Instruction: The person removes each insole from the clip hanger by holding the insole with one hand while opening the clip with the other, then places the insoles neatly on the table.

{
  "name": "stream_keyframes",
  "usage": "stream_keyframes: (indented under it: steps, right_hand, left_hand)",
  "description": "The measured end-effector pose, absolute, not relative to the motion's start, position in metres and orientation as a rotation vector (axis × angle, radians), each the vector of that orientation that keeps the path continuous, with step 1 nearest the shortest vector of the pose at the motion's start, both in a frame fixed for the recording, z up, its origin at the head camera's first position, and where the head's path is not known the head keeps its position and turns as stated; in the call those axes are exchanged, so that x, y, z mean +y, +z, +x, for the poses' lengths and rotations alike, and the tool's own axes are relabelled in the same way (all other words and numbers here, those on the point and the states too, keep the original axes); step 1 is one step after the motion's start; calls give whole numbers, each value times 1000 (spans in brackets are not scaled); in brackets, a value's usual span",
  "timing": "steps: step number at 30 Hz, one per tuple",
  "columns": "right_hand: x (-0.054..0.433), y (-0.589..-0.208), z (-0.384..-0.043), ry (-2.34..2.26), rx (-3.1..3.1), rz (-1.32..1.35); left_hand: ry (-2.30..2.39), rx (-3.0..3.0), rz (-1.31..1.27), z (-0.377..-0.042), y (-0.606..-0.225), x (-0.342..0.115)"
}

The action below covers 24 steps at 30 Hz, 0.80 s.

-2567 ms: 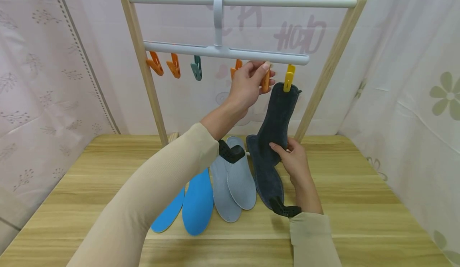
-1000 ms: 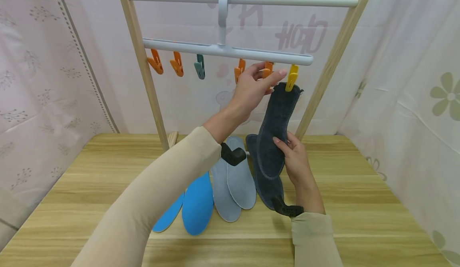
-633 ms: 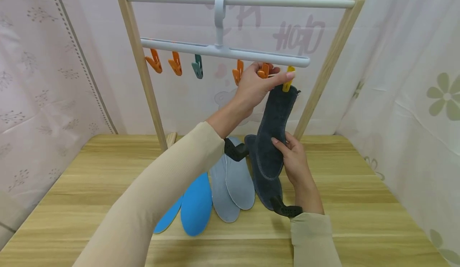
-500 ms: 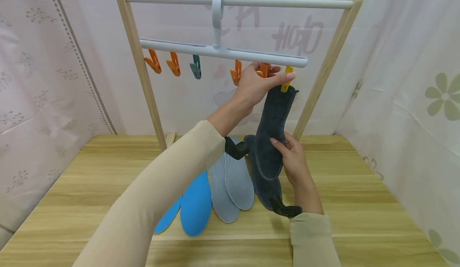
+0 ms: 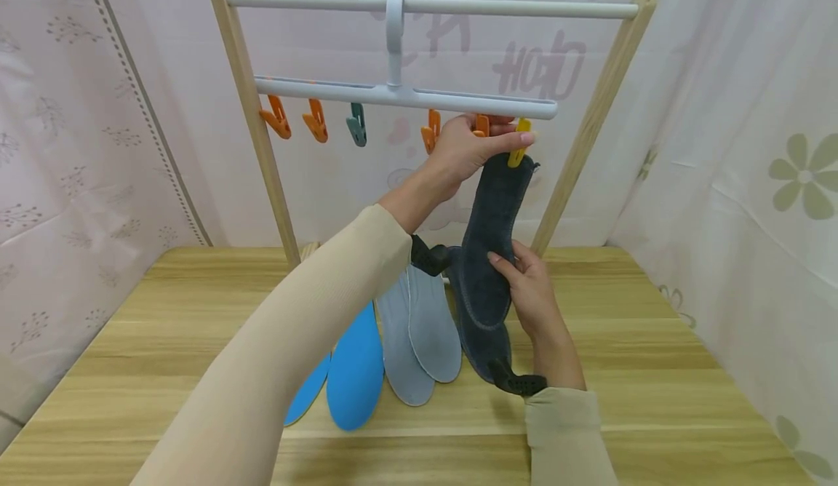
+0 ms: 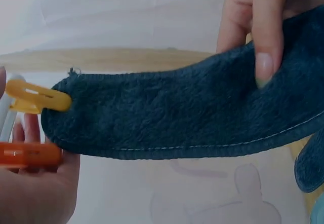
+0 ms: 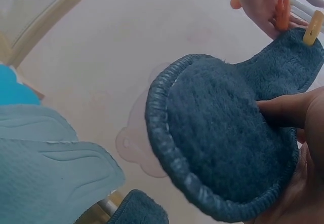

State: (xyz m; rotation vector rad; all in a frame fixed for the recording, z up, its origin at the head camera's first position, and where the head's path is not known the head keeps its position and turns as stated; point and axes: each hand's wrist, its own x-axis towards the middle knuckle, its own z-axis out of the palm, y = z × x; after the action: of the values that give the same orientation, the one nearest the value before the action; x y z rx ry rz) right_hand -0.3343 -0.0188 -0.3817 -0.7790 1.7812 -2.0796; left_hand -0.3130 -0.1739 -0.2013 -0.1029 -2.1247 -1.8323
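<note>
A dark, fuzzy insole (image 5: pixel 491 217) hangs by its narrow end from a yellow clothespin (image 5: pixel 516 157) under the right part of a white hanger (image 5: pixel 471 102). My left hand (image 5: pixel 465 148) pinches that clothespin, thumb in front and fingers behind. An orange clothespin (image 6: pixel 30 154) lies against the same hand's fingers. Lower down, my right hand (image 5: pixel 535 293) grips the insole at its edge, thumb on the fuzzy face in the left wrist view. Behind it rests a second dark insole (image 5: pixel 487 351).
Two grey insoles (image 5: pixel 435 333) and two blue insoles (image 5: pixel 356 377) lie on the wooden table (image 5: pixel 655 399). The hanger hooks on a white rod (image 5: pixel 524 8) between wooden posts (image 5: pixel 592 129). Two orange clothespins and a green clothespin (image 5: pixel 356 124) hang at left, another orange clothespin (image 5: pixel 430 133) nearer my left hand.
My left hand has let go of the orange clothespin and moved right, its thumb now over the yellow one. My right hand keeps hold of the insole, whose lower end now hangs straighter.
</note>
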Motion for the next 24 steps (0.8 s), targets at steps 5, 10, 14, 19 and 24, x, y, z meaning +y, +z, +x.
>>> stream_keyframes:
  steps: [5, 10, 14, 19, 24]
  right_hand:
    - [-20, -381, -334, -2067, 1790, -795]
    - [-21, -380, -334, -2052, 1811, -801]
    - [-21, -379, -333, -2051, 1813, -805]
    - [-22, -378, -332, -2054, 1817, -814]
    - [-21, -378, -331, -2056, 1826, -806]
  left_hand:
    - [-1886, -2196, -110, -317, -201, -179]
    - [-1899, -2213, -118, -320, -202, -179]
    - [-1847, -2229, -152, -321, -204, -178]
    - [-1809, -2220, -159, -322, -204, -177]
    - [-1783, -2225, -155, -322, -204, -177]
